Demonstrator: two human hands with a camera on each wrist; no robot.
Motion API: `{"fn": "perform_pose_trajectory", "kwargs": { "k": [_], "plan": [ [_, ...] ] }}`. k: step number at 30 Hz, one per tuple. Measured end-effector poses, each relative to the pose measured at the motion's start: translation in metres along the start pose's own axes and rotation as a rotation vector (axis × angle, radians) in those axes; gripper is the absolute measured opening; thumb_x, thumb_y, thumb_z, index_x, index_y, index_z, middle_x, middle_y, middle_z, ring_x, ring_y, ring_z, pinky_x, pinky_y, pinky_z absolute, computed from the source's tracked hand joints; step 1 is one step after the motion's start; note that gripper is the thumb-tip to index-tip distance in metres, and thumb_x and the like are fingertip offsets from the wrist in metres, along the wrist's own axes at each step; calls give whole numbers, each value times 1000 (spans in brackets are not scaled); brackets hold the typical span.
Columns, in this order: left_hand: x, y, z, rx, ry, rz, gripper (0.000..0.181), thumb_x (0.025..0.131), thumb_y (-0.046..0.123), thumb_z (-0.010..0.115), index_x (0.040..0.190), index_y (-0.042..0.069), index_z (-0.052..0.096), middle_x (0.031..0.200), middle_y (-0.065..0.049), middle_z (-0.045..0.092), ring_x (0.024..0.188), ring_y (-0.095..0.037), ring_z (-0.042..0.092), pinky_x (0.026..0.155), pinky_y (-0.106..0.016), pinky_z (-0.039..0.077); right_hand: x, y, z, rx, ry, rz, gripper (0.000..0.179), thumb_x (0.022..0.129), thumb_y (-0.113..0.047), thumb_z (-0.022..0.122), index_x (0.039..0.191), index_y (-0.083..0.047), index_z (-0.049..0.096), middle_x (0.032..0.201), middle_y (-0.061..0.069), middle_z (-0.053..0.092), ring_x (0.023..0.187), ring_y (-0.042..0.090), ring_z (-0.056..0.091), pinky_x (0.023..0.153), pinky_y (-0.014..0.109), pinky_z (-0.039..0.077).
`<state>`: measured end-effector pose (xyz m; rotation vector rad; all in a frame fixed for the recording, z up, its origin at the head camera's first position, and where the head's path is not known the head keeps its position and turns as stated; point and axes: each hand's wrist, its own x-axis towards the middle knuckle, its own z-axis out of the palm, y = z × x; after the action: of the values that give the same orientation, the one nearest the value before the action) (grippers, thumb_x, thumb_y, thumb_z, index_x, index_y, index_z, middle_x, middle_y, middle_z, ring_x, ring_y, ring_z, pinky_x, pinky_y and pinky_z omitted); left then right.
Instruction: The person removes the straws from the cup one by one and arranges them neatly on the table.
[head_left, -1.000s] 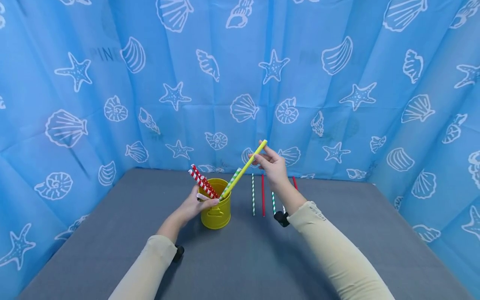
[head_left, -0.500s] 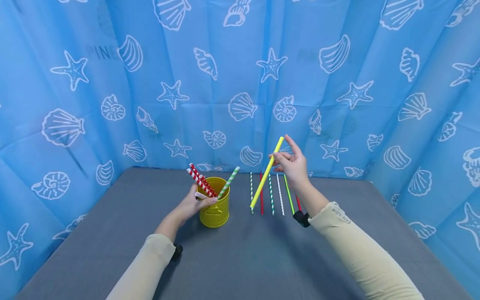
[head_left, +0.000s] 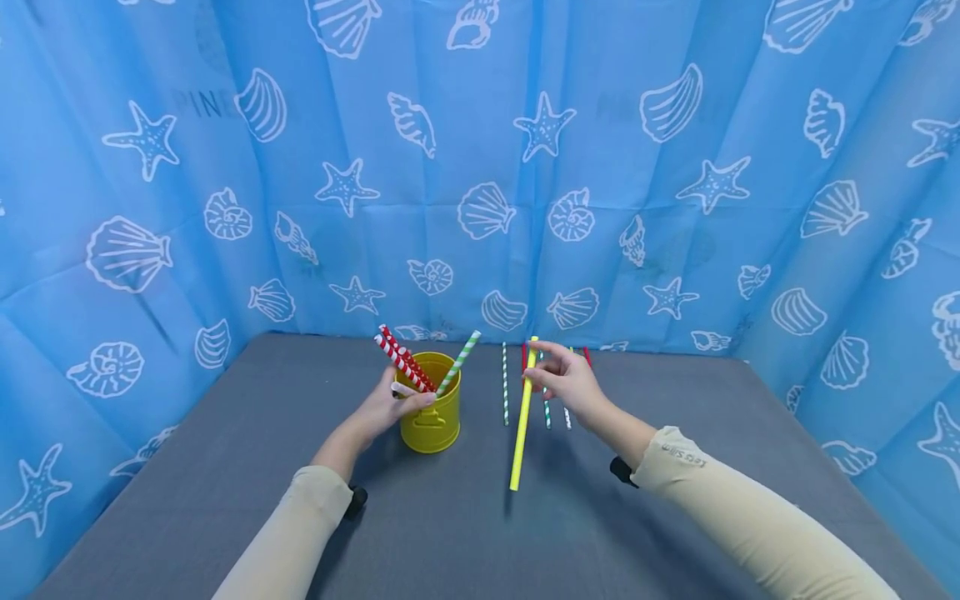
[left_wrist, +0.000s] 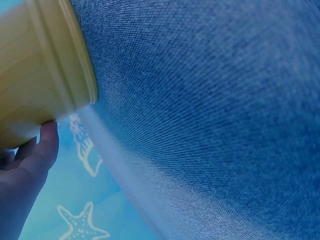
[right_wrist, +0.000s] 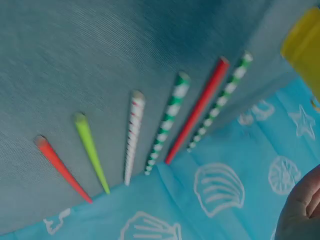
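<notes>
The left hand (head_left: 390, 408) is gripping the yellow bucket (head_left: 444, 423) near its rim. From the bucket's mouth, red-and-white straws (head_left: 402, 360) are leaning towards eleven o'clock and a green-and-white straw (head_left: 459, 364) towards one. The right hand (head_left: 573, 388) — at three o'clock from the bucket — is pinching a plain yellow straw (head_left: 521, 433), whose lower end is pointing towards six. Six loose straws (right_wrist: 134, 135) are lying on the grey cloth (head_left: 450, 533), also at three o'clock from the bucket.

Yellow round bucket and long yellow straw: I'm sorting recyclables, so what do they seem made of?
The yellow round bucket looks like satin painted metal, given its raised bands, though perhaps plastic. The long yellow straw looks matte, without clear highlights: probably paper, possibly plastic.
</notes>
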<state>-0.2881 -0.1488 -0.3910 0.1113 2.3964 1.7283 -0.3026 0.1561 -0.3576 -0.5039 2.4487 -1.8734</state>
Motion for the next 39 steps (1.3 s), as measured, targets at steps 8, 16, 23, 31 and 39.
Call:
{"fn": "perform_pose_trajectory", "kwargs": {
  "k": [8, 16, 23, 31, 39],
  "plan": [
    [1, 1, 0, 11, 14, -5, 89, 86, 44, 68, 150, 19, 11, 148, -21, 30, 138, -39, 26, 110, -61, 21, -8, 24, 12, -18, -125, 57, 50, 91, -1, 64, 138, 5, 46, 80, 1, 64, 72, 19, 61, 62, 31, 50],
    [2, 2, 1, 4, 13, -9, 86, 87, 43, 68, 148, 18, 13, 147, -19, 31, 138, -38, 25, 110, -61, 21, -15, 42, 21, -64, -273, 73, 52, 90, -3, 66, 135, 10, 44, 79, -1, 63, 70, 15, 58, 61, 32, 48],
    [2, 2, 1, 11, 8, -18, 89, 86, 46, 67, 149, 18, 11, 150, -19, 28, 139, -39, 23, 110, -62, 20, -20, 47, 24, -77, -300, 89, 52, 89, -2, 67, 135, 10, 45, 78, 2, 64, 69, 18, 59, 59, 31, 48],
    [1, 2, 1, 8, 7, -12, 88, 86, 45, 67, 148, 18, 13, 149, -19, 29, 139, -39, 24, 110, -62, 21, -25, 51, 29, -102, -342, 101, 50, 88, -2, 68, 132, 10, 47, 75, 1, 63, 64, 15, 56, 55, 28, 45],
    [1, 0, 0, -5, -1, -17, 89, 86, 45, 68, 149, 18, 11, 149, -19, 28, 139, -38, 23, 110, -62, 20, -27, 52, 34, -162, -378, 165, 44, 88, -5, 69, 126, 9, 53, 68, 0, 57, 62, 13, 53, 54, 25, 41]
  ]
}}
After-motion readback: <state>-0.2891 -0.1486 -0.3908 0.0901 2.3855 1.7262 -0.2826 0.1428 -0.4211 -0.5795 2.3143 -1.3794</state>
